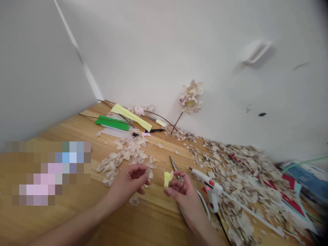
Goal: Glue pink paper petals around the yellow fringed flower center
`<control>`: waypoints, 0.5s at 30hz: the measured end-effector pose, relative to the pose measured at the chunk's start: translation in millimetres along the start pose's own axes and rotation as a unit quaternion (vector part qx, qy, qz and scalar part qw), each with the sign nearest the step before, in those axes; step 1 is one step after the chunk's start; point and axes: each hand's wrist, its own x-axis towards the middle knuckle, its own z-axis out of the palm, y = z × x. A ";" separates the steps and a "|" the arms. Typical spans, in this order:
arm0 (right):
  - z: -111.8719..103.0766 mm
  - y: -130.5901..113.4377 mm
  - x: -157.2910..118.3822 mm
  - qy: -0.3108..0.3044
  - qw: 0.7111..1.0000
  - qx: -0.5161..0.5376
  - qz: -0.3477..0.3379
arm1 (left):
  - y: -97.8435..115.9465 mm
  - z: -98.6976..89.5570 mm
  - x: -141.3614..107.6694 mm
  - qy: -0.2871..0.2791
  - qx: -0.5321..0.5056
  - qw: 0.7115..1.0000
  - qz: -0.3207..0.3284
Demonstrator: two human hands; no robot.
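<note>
Over the wooden table, my left hand (pixel 134 177) pinches a pale dried petal (pixel 150 173) between thumb and fingertips. A short way to its right, my right hand (pixel 180 189) is closed on a small rolled strip of yellow paper (pixel 167 178), and a pale petal (pixel 172 175) shows at its side. The two hands are apart. Behind my right hand lies a pointed metal tool (pixel 174 164), mostly hidden, so I cannot tell its kind. A white glue gun (pixel 205 177) with a lit red light rests just right of that hand. Loose petals (pixel 133 150) are spread beyond my left hand.
A heap of dried petals (pixel 238 171) covers the right side. At the back, a dried-petal flower (pixel 191 97) stands on a brown stem. Yellow paper (pixel 132 117), green paper (pixel 112 123) and a black pen (pixel 155 130) lie near the wall. The far left is pixelated.
</note>
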 end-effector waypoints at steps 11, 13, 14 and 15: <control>10.3 1.3 -3.6 0.005 1.000 -0.009 0.006 | -3.5 6.1 -5.1 -0.070 -0.007 0.994 -0.079; 11.2 2.1 -4.6 0.003 1.000 -0.020 -0.008 | -4.3 5.7 -4.4 -0.077 -0.010 0.993 -0.092; 11.6 2.7 -5.2 0.001 1.000 -0.026 -0.013 | -4.4 5.5 -4.0 -0.079 -0.011 0.992 -0.098; 11.9 3.3 -5.8 0.000 0.999 -0.032 -0.017 | -4.3 5.3 -3.6 -0.080 -0.012 0.991 -0.104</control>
